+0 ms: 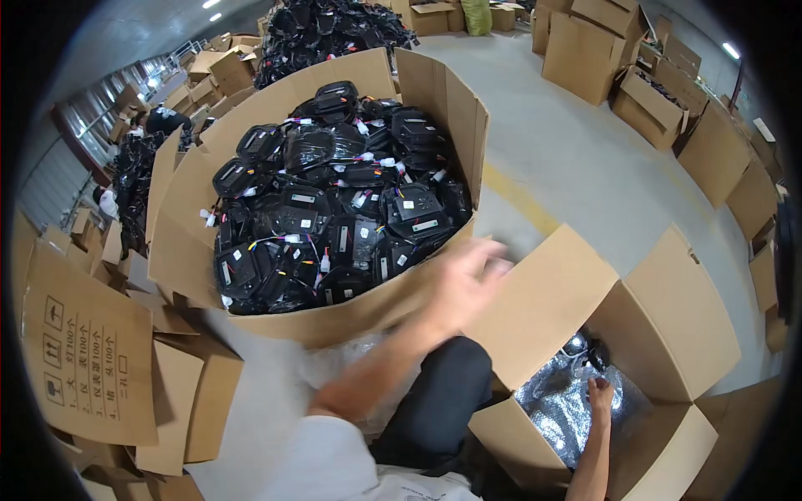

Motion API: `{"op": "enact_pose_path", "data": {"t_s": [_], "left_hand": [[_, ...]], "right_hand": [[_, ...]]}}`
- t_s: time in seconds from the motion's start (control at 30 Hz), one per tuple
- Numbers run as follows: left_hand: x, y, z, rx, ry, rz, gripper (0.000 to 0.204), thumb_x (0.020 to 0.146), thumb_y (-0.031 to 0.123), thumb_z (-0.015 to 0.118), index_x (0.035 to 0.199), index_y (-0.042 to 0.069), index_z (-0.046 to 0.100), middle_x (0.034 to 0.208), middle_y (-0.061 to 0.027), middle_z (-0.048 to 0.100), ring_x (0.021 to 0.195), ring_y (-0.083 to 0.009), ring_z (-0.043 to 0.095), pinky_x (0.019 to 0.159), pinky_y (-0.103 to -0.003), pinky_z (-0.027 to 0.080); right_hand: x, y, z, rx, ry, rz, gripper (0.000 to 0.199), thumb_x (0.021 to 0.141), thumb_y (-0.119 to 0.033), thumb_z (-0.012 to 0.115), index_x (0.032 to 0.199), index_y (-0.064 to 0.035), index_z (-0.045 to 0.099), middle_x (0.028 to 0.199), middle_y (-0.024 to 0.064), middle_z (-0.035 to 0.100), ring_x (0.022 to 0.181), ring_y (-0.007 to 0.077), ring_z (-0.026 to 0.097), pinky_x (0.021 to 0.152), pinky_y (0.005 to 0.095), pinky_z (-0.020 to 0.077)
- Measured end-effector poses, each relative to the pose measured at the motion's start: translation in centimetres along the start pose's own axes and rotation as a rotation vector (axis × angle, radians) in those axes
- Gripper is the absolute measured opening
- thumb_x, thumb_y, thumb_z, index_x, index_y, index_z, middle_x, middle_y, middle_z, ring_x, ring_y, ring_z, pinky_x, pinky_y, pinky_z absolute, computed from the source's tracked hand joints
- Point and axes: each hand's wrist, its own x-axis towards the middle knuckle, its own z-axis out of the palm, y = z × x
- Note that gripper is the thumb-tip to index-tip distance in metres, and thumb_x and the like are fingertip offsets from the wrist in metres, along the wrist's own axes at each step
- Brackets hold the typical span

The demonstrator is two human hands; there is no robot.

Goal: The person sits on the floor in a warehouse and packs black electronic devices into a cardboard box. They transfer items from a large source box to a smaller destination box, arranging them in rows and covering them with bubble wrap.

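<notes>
My left hand (470, 288), smeared by motion, hovers between a large carton and a smaller one. Its fingers look apart, with nothing visible in them. My right hand (600, 394) reaches into the smaller open carton (681, 313), fingers curled closed; what they hold, if anything, I cannot make out. Just beyond those fingers lies a black part with a shiny round face (576, 343), partly hidden. Silvery bubble wrap (551, 405) lines this carton. The large carton (443, 100) is heaped with black plastic instrument housings (413, 204), many bagged, with coloured wires and white connectors.
A printed carton flap (88, 342) rises at the left beside more open boxes. Behind the large carton is a tall pile of black parts (326, 37). Cartons (585, 54) line the right side of the grey floor (560, 142). A person (163, 121) bends at far left.
</notes>
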Motion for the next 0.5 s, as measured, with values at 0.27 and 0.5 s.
{"op": "enact_pose_path", "data": {"t_s": [0.27, 0.5], "left_hand": [[-3.9, -11.3, -21.8, 0.996, 0.185, -0.163, 0.049, 0.083, 0.026, 0.078, 0.119, -0.003, 0.061, 0.116, -0.0232, 0.062, 0.11, -0.0417, 0.059, 0.092, -0.05, 0.049], [-9.0, -10.8, -32.1, 1.175, 0.063, -0.476, 0.095, 0.069, 0.046, 0.088, 0.141, -0.003, 0.05, 0.137, -0.0275, 0.052, 0.131, -0.0429, 0.049, 0.109, -0.051, 0.04]], "right_hand": [[-6.8, -8.7, 0.3, 0.232, -0.163, 0.056, 0.031, 0.096, -0.023, 0.068, 0.109, 0.0052, 0.07, 0.086, 0.0088, 0.07, 0.071, 0.0157, 0.067, 0.058, 0.0299, 0.0533], [-9.5, -10.6, 0.5, -0.057, -0.237, -0.11, 0.042, 0.091, -0.024, 0.074, 0.116, 0.0098, 0.068, 0.113, 0.0251, 0.072, 0.103, 0.033, 0.071, 0.091, 0.04, 0.0553]]}}
